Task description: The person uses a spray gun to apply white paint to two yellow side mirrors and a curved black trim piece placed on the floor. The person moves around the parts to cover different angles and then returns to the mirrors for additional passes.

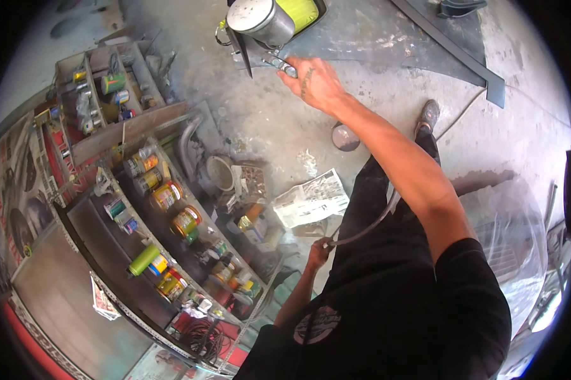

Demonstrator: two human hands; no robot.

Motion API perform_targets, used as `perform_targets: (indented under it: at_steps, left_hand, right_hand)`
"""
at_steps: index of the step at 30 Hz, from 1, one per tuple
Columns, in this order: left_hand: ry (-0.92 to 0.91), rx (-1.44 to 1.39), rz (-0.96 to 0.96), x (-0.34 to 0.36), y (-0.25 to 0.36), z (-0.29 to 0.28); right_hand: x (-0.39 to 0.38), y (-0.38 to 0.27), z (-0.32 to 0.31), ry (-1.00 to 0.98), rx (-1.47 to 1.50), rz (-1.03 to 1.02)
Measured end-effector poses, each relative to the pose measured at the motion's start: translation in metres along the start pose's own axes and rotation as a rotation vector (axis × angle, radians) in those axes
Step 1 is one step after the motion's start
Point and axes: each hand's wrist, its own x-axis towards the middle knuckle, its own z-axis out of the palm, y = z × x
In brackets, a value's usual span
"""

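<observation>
At the top of the view my right hand (317, 83) is closed round the metal grip of a spray gun (279, 62). Above the grip sits a grey cup with a pale round lid (250, 14). Just beyond the cup shows a glossy yellow-green piece with a dark rim (303, 12), partly hidden by it; I cannot tell whether they touch. Lower down, beside my dark trousers, my left hand (319, 251) grips a thin hose (369, 231) that runs right and up behind my right forearm.
Metal shelves (152, 234) with many paint cans stand at left. Newspaper (312, 197), a bucket (220, 172) and a round tin (346, 137) are on the floor. A dark sheet (374, 38) with a long grey strip (447, 47) lies ahead; clear plastic (510, 234) hangs at right.
</observation>
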Motion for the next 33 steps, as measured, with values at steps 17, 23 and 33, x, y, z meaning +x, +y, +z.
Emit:
perform_targets:
  at_steps: [17, 23, 33]
  left_hand:
    - [-0.076, 0.125, 0.002, 0.005, 0.023, -0.025]
    - [-0.073, 0.021, -0.008, 0.012, 0.039, -0.025]
    - [-0.11, 0.107, -0.052, 0.012, 0.028, -0.027]
  right_hand:
    - [0.011, 0.009, -0.02, 0.081, 0.042, -0.063]
    - [-0.017, 0.017, -0.031, -0.153, 0.084, -0.02]
    - [-0.005, 0.028, -0.014, 0.034, 0.039, -0.098]
